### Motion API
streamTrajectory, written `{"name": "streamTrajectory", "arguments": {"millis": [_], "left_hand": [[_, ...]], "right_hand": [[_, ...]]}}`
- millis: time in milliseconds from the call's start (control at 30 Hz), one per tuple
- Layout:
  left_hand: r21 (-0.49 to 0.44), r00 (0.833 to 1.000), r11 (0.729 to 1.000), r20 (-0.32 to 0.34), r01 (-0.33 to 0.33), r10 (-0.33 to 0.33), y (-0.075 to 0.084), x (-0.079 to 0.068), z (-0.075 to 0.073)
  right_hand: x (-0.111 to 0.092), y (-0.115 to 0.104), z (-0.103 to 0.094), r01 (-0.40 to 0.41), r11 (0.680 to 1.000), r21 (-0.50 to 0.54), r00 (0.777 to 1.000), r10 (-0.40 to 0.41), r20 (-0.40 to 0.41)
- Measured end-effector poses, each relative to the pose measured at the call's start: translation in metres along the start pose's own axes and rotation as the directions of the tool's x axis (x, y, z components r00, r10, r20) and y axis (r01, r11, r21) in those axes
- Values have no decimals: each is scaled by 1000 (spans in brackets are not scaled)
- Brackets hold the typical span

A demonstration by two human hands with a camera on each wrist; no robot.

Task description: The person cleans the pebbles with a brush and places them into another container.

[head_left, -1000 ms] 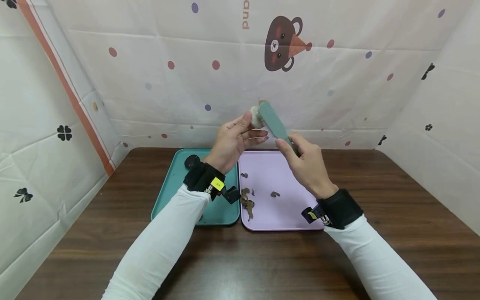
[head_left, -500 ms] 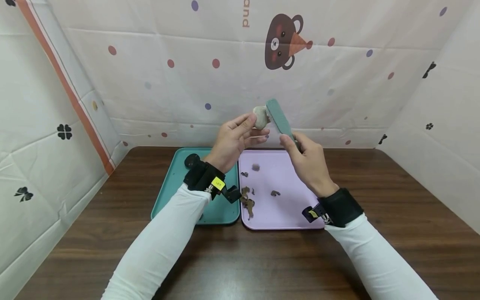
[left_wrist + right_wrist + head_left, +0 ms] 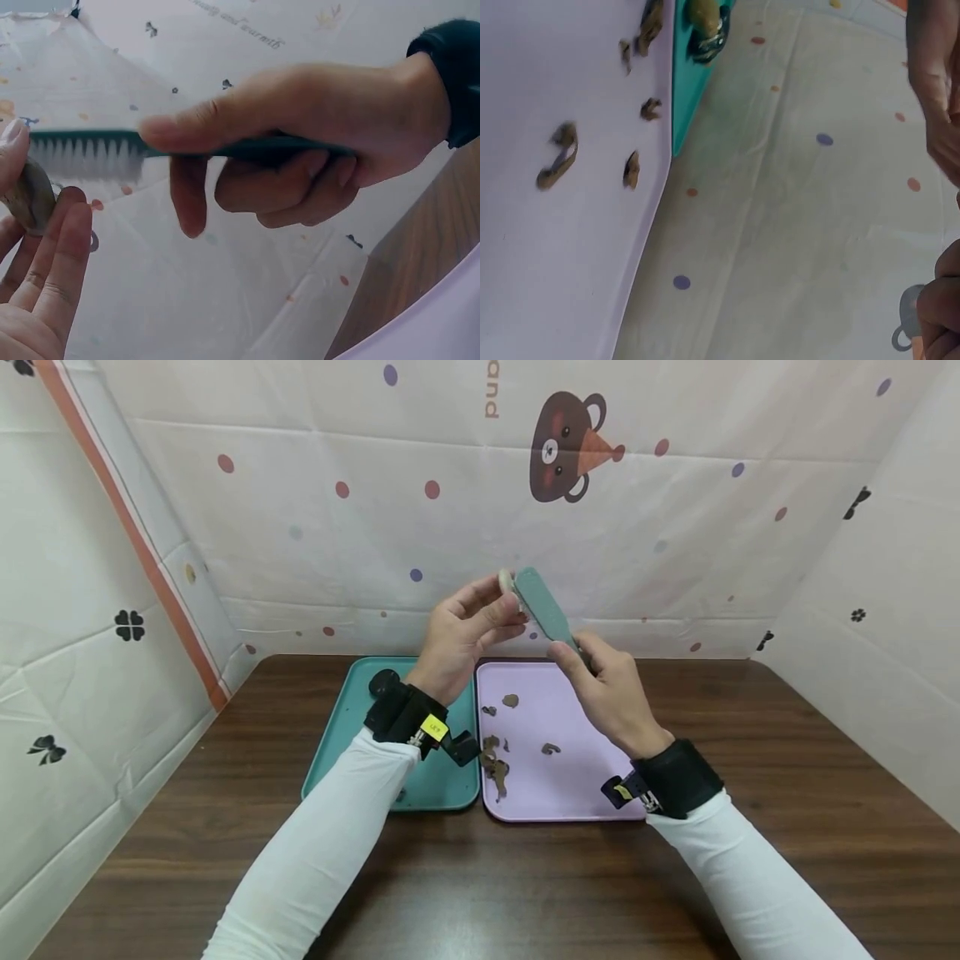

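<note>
In the head view my left hand (image 3: pixel 474 631) pinches a pale, rounded, stone-like piece (image 3: pixel 506 581) between thumb and fingers, its narrow side toward the head camera. The left wrist view shows this piece (image 3: pixel 31 199) as grey-brown, partly hidden by the fingers. My right hand (image 3: pixel 618 697) grips the handle of a green brush (image 3: pixel 542 602), thumb laid along it. White bristles (image 3: pixel 90 157) point at the piece and seem to meet it, though the exact contact is hidden. Both hands are raised above the trays.
A lilac tray (image 3: pixel 577 785) bears several brown flakes (image 3: pixel 495 767). Left of it is a teal tray (image 3: pixel 442 793), partly covered by my left arm, with a dark round thing (image 3: pixel 383 682) on it. Both trays stand on a brown wooden table (image 3: pixel 465 877) before a patterned cloth wall (image 3: pixel 300 560).
A brown flake has dropped onto the lilac tray's upper left. My left hand has turned the piece edge-on. The brush moved off to the right, then came back to the piece.
</note>
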State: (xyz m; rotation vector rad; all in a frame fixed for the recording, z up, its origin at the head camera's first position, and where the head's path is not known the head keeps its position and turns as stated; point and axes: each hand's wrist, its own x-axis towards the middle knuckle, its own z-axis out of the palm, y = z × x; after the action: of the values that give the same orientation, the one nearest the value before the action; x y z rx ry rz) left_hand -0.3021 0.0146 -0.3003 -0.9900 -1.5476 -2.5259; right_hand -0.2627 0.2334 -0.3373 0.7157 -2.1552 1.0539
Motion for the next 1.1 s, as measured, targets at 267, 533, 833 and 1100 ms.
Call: {"name": "streamTrajectory", "arguments": {"millis": [267, 533, 833, 1100], "left_hand": [[130, 1000, 991, -27, 7, -4, -2, -1, 5], [116, 995, 992, -87, 59, -49, -3, -2, 5], [55, 994, 996, -87, 69, -64, -2, -2, 2], [19, 998, 998, -19, 67, -66, -1, -3, 2]], "right_hand": [[0, -1, -2, 9, 1000, 18, 998, -8, -56], [0, 0, 0, 43, 999, 0, 997, -43, -57], [1, 5, 1, -5, 997, -80, 999, 2, -35], [2, 0, 1, -97, 993, -61, 995, 95, -24]]}}
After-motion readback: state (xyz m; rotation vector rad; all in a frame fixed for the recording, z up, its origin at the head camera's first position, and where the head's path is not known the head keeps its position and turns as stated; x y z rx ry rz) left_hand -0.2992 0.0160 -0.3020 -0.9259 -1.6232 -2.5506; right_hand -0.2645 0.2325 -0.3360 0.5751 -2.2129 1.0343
